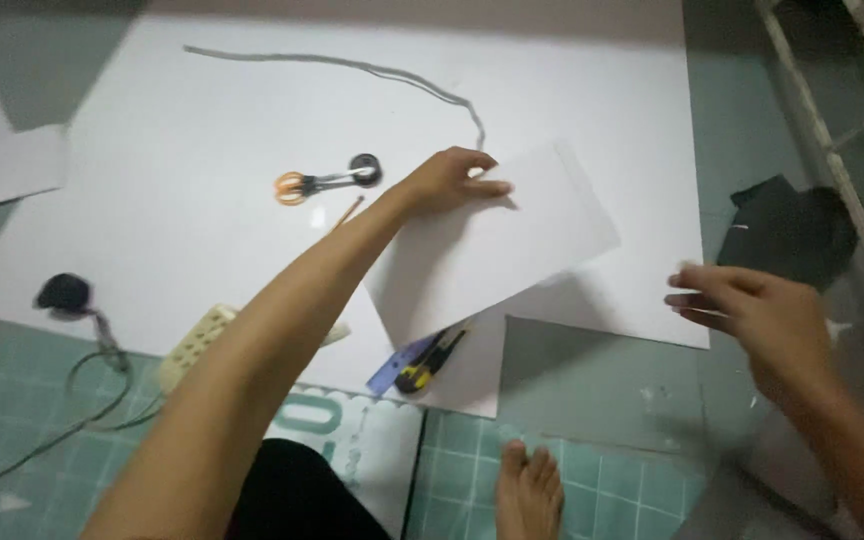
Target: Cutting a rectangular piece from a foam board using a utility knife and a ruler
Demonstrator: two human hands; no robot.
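Nearest of all, a bare foot [529, 490] is seen on the teal tiled floor [602, 480], beside a dark garment at the lower edge. Just beyond it, a blue ruler [399, 364] and a yellow-and-black utility knife [432, 359] are partly tucked under the near corner of a cut white sheet [492, 250]. A cream power strip [197, 345] with its grey cable lies to the left, half hidden by the forearm.

The cut sheet rests on a much larger white board [202, 130] spread over the floor. Its long axis runs diagonally, from the near left corner up toward the far right, and its far edge appears slightly lifted. The left hand [449, 181] is laid on the far left corner of this sheet, fingers [487, 187] pressed down flat on it and pinching nothing. The right hand [752, 305] is held off to the right, above the board's edge and apart from the sheet, its fingers loosely extended and holding nothing.

The step in hand is judged to be positioning the cut piece. The next move would seem to call for the free edge to be caught by the right hand while the corner is kept pinned.

Farther off, orange-handled scissors [317, 184] lie by a dark tape roll [365, 170], a thin grey strip [372, 70] curves across the board, and a black cloth [787, 230] sits near a white rack [832, 120].
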